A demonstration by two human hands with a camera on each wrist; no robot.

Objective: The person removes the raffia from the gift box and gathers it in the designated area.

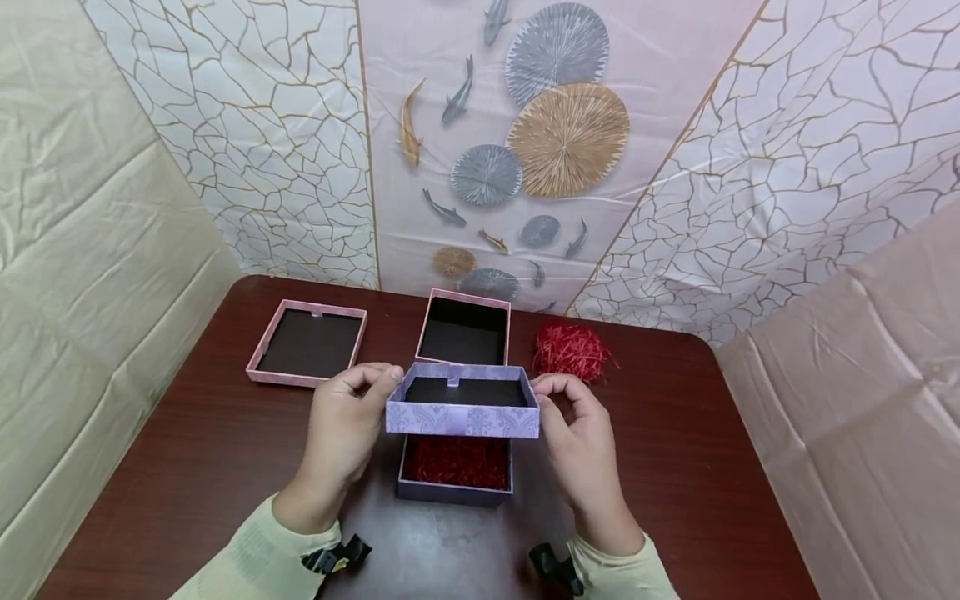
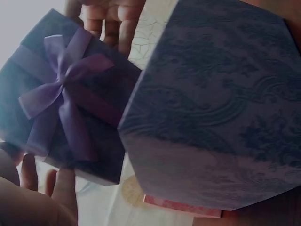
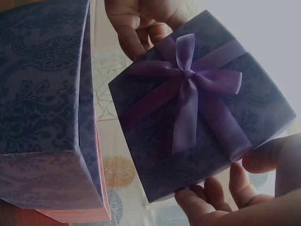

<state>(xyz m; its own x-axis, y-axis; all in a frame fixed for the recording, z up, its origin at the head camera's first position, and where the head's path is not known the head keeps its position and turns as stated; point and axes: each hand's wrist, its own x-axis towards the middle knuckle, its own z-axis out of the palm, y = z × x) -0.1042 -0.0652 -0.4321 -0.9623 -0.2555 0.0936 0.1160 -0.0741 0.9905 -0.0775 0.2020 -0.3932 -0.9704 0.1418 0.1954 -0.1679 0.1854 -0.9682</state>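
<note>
Lilac patterned cardboard in both hands right now: a shallow lid (image 1: 462, 419), with the left hand (image 1: 341, 433) pinching one end and the right hand (image 1: 585, 442) pinching the other, thumbs and fingers at the edges. Its black inside faces the wearer, and the wrist cams show a purple ribbon bow (image 2: 62, 81) on the outer face.

Just below the grip sits the matching purple box (image 1: 453, 497), open and filled with red shredded paper (image 1: 456, 460). Past the left hand there's a shallow pink lid (image 1: 309, 343), straight beyond the held lid an open pink box (image 1: 465, 329), and past the right hand a loose heap of red shreds (image 1: 572, 348).

Label-wise, any marking on the black strap (image 1: 322, 560) at the left wrist is too small to read.

Surface under it all is a dark reddish-brown table (image 1: 697, 467), shiny below the grip. Beyond that hangs a printed backdrop (image 1: 652, 50) with fish, grey and gold discs and gold crackle lines, plus creased beige fabric (image 1: 82, 208) out to either side.
</note>
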